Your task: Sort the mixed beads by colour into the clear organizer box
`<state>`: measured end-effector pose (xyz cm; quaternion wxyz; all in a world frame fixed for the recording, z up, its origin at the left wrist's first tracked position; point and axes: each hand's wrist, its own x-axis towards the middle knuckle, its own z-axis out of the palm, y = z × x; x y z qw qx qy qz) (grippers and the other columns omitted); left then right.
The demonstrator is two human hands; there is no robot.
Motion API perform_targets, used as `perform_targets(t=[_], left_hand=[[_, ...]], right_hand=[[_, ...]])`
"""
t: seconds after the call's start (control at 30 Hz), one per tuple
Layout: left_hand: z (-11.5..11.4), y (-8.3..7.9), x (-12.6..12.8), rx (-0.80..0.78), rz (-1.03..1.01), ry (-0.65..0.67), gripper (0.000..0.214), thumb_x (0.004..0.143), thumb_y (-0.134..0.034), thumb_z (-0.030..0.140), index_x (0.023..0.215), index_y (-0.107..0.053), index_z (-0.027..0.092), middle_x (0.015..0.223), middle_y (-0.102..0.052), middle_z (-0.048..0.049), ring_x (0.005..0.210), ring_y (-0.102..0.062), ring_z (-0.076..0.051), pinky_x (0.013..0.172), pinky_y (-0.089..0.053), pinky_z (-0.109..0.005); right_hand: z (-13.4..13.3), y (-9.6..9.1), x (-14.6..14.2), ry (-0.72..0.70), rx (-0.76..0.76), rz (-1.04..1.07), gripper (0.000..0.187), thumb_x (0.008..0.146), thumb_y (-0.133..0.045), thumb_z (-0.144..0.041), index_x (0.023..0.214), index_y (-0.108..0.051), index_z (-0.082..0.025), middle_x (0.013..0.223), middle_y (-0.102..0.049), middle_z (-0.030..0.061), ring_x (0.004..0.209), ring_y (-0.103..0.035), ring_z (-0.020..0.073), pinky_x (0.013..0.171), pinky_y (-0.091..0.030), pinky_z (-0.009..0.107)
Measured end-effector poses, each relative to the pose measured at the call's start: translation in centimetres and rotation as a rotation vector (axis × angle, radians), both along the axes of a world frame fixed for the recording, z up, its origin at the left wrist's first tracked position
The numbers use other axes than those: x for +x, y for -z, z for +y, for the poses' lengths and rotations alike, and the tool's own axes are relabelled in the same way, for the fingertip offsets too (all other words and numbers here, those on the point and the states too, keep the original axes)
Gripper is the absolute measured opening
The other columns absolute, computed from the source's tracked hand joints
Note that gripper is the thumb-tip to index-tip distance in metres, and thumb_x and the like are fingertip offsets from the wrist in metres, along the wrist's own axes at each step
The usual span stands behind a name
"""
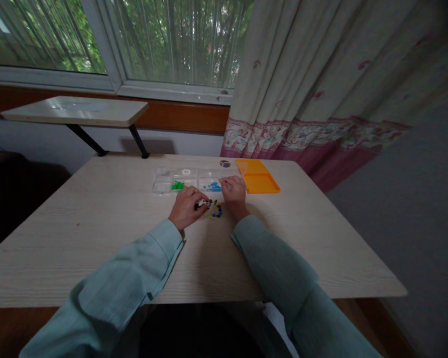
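My left hand [188, 206] is closed, thumb and fingers pinching the near-left end of a small dark and white piece. Beside its fingertips, small blue, yellow and dark pieces [219, 210] lie in a curved cluster on the table; whether they are joined to the held piece I cannot tell. My right hand [234, 193] is raised at the right part of a clear compartment box [160, 187], its fingertips pinched together. Anything between them is too small to make out. Blue pieces [212, 187] and green pieces [177, 185] lie in separate compartments of the box.
An open orange case [262, 183] lies right of the clear box. Behind it is a round dark spot or disc [224, 163]. A raised white shelf [78, 113] on black legs stands at the back left. A curtain [302, 89] hangs behind the table [108, 214].
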<state>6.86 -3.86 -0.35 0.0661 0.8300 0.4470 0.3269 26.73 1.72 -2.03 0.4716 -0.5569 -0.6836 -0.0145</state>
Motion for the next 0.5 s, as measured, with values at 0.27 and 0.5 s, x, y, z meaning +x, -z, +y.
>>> perform_targets(t=[0.27, 0.5], left_hand=[[-0.17, 0.14, 0.30, 0.007, 0.088, -0.019, 0.019, 0.084, -0.063, 0.035, 0.099, -0.068, 0.024, 0.096, -0.055, -0.0067, 0.095, -0.048, -0.024, 0.084, -0.038, -0.040], [-0.47, -0.10, 0.49, 0.011, 0.104, -0.055, 0.014, 0.084, -0.058, 0.025, 0.094, -0.068, 0.024, 0.096, -0.056, -0.0076, 0.095, -0.048, -0.025, 0.083, -0.037, -0.041]], right_hand=[[0.06, 0.18, 0.01, 0.006, -0.003, -0.021, 0.024, 0.091, -0.053, -0.033, 0.087, -0.073, -0.021, 0.084, -0.067, 0.0058, 0.087, -0.054, 0.0205, 0.086, -0.039, 0.035], [0.05, 0.12, -0.12, 0.002, -0.015, -0.009, 0.024, 0.091, -0.053, -0.033, 0.087, -0.073, -0.021, 0.086, -0.067, 0.0062, 0.089, -0.055, 0.0209, 0.087, -0.039, 0.036]])
